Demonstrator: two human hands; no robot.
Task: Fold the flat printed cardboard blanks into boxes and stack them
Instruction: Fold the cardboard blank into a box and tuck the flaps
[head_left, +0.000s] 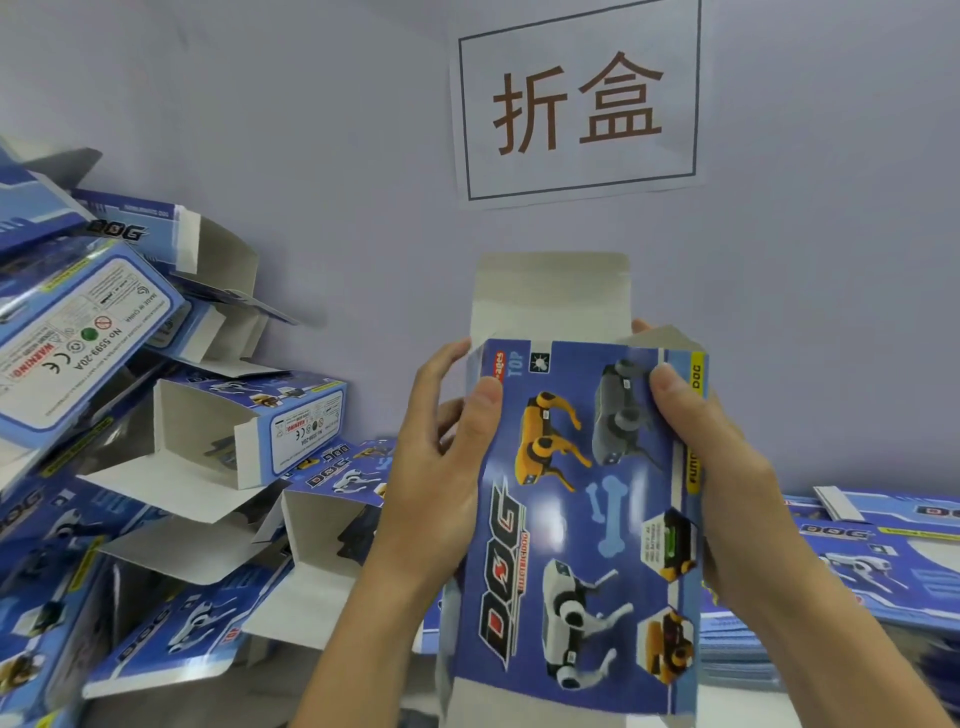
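The blue printed box blank (582, 509) is held upright in mid-air, centred in the head view, with its "DOG" front panel and robot-dog pictures facing the camera. Its grey unprinted top flap (550, 296) stands straight up above the printed panel, and a smaller side flap (665, 338) angles out at the upper right corner.

The left hand (441, 467) grips the left edge of the blank: the thumb lies curled on the printed face near the top left corner, and the fingers (447, 358) wrap behind the panel. The right hand (727, 467) grips the right edge: the thumb presses on the printed face beside the grey dog picture, and the other fingers are hidden behind the cardboard.

To the left, a loose pile of folded boxes (156, 441) leans against the wall, several with open ends and flaps sticking out. To the right, a stack of flat blanks (857, 571) lies on the tabletop, partly behind the right forearm. A paper sign (576, 104) with two large brown characters inside a dark frame is fixed to the pale wall (337, 130) above the blank.
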